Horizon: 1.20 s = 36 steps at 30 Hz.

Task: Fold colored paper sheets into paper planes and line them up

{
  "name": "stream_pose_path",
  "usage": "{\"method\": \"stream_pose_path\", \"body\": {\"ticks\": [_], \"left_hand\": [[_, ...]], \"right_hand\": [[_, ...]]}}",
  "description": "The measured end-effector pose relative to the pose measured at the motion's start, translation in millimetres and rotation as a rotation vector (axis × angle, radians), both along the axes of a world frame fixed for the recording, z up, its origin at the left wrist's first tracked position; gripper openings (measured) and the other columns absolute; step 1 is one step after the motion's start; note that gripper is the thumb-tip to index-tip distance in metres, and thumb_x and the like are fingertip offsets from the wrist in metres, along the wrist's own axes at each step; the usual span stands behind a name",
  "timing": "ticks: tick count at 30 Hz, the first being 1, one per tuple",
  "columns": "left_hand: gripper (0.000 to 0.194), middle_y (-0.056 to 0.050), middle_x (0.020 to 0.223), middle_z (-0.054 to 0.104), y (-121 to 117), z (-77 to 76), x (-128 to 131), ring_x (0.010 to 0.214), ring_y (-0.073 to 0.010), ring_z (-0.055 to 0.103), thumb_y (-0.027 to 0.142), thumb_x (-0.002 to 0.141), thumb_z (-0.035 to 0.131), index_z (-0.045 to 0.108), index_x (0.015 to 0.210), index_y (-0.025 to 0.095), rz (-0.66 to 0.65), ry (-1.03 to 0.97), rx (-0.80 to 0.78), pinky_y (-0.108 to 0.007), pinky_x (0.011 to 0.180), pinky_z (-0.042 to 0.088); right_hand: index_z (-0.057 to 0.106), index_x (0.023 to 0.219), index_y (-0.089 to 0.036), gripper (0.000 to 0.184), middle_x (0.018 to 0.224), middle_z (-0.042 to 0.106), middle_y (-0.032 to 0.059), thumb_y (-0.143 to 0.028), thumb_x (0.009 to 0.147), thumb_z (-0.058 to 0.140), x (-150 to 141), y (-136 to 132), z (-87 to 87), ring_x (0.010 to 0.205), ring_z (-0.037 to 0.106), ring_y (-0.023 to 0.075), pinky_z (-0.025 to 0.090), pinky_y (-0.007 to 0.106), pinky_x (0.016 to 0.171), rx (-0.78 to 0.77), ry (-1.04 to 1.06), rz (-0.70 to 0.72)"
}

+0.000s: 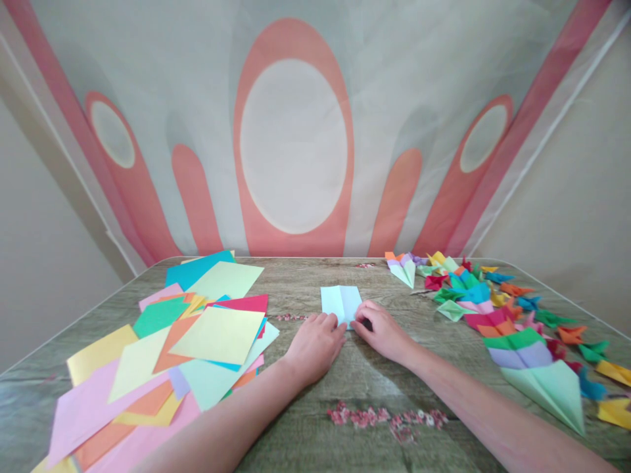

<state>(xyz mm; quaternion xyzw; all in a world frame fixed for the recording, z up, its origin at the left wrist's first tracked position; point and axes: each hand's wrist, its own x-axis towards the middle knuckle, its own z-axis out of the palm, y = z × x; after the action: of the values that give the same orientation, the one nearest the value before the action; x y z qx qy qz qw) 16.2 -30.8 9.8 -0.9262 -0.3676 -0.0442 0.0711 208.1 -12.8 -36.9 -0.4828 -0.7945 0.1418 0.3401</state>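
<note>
A small light-blue sheet of folding paper lies on the table in front of me, with a crease running down its middle. My left hand rests at the sheet's near left edge, fingers bent and holding it against the table. At the near right corner, my right hand pinches the paper between thumb and fingers. The sheet's near edge is partly hidden under my fingers.
Loose coloured paper squares spread over the table's left side. Folded paper planes overlap in a row on the right, beside several small folded paper figures. A printed cloth hangs behind the wood-patterned table.
</note>
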Motion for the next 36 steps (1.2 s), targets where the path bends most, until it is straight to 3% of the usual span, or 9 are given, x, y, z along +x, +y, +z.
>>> {"method": "stream_pose_path", "body": {"ticks": [36], "left_hand": [[0.029,-0.006,0.094,0.05,3.3,-1.4,-2.2,0.087,-0.0209,0.048,0.034,0.092,0.036,0.051,0.114,0.022,-0.012,-0.026,-0.02,-0.034,0.075,0.043]], "right_hand": [[0.05,0.071,-0.018,0.01,0.077,0.05,0.0014,-0.018,0.079,0.056,-1.5,-3.3,3.4,0.074,0.049,0.0156,0.038,0.028,0.068,-0.02,-0.017,-0.025]]}}
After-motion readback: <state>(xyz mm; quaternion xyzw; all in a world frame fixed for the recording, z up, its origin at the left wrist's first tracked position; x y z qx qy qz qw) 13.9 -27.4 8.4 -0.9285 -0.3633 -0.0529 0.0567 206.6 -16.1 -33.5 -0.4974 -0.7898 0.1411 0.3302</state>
